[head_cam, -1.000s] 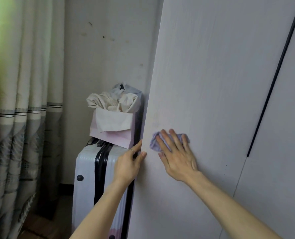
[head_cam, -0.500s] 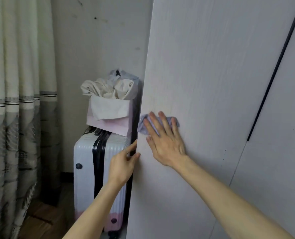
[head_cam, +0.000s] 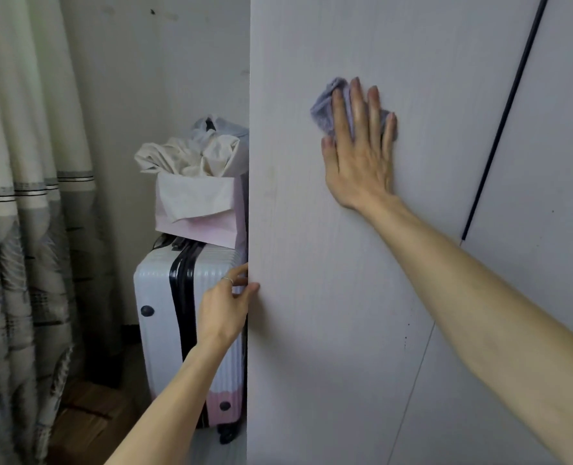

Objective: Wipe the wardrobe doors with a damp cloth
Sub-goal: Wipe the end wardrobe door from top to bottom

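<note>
Right hand lies flat, fingers straight and slightly spread, pressing a crumpled lavender cloth against the pale wood-grain wardrobe door, upper middle of the panel; cloth shows to the left of and between the fingers. Left hand grips the door's left edge lower down, thumb on the front face, fingers curled behind the edge, thin ring on one finger. A thin black vertical strip runs down the right side of the door. Left of the door: white ribbed hard-shell suitcase with a black zip band, pink paper bag stuffed with cream fabric on top of it. Grey-and-cream patterned curtain at far left.
</note>
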Available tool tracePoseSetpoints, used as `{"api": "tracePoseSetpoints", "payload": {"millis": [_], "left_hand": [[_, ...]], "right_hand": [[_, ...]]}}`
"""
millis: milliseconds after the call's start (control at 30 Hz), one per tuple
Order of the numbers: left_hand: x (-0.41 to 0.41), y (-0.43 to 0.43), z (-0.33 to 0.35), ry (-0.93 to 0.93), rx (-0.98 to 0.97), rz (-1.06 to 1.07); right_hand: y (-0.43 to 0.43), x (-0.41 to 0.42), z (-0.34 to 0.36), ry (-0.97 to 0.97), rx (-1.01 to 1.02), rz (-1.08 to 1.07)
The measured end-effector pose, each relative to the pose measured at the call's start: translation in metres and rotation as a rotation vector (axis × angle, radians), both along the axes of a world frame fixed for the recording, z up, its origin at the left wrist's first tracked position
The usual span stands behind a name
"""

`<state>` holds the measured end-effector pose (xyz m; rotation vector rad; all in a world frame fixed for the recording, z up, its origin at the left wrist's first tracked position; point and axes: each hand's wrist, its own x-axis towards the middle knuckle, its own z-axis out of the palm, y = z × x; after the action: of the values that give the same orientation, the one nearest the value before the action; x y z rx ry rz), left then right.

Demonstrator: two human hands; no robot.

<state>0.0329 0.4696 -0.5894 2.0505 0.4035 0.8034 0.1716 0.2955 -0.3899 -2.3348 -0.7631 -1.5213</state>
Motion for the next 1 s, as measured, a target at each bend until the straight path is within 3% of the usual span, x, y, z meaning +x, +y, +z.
{"api": "tracePoseSetpoints", "payload": {"millis": [133,300,367,467,567,633,733,867,1000], "left_hand": [[0.002,-0.006,-0.003,-0.023,-0.007,0.043],[0.002,-0.021,-0.009,0.000,0.100,0.134],[0.003,-0.035,-0.010,-0.008,0.210,0.169],[0.011,-0.053,-0.007,-0.083,0.557,0.218],[0.026,-0.067,-0.010,-0.056,0.785,0.119],[0.039,-0.073,-0.015,0.002,0.802,0.129],[0.053,-0.083,-0.025,0.039,0.845,0.198],[0.069,-0.087,-0.028,0.078,0.918,0.263],[0.070,-0.082,-0.031,0.089,0.899,0.240]], "right_hand": [[0.005,-0.003,-0.059,0.004,0.005,0.043],[-0.016,-0.007,-0.207,-0.006,-0.200,0.103],[-0.029,-0.006,-0.241,0.027,-0.302,0.071],[-0.042,0.000,-0.231,0.032,-0.439,0.083],[-0.058,0.011,-0.175,-0.011,-0.270,0.061],[-0.073,0.023,-0.126,0.018,-0.076,0.041],[-0.091,0.038,-0.090,0.042,0.020,0.050],[-0.083,0.042,-0.114,0.041,0.144,0.070],[-0.099,0.041,-0.221,0.074,0.080,0.068]]}}
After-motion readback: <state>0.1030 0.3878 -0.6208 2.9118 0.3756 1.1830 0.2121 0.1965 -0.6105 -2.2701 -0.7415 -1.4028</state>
